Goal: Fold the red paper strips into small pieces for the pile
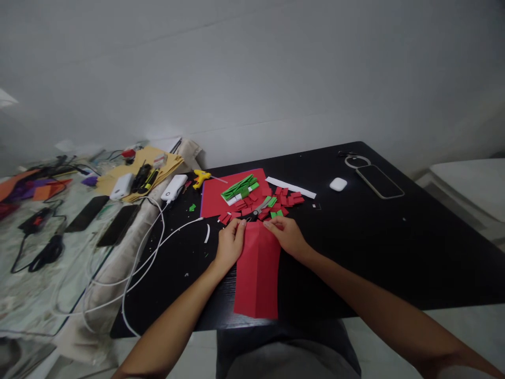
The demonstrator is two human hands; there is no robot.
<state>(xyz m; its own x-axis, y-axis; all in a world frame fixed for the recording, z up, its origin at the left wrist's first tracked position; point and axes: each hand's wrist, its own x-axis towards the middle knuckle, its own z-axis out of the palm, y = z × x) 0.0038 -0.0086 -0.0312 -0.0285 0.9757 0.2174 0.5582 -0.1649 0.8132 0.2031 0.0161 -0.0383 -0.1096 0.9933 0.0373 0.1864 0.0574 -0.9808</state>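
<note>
Red paper sheet [257, 273], far edge between left hand [230, 243] and right hand [289, 235].

paper sheet [257, 273]: red | table [394, 247]: black | glue gun [201, 178]: yellow | earbud case [338, 184]: white

red paper sheet [257, 273] | folded lengthwise, flat on black table | near edge overhanging

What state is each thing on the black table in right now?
red paper sheet: folded, far edge pinched by both hands
left hand: gripping the sheet
right hand: gripping the sheet
scissors: lying among cut red pieces
phone: screen dark
earbud case: closed
</note>
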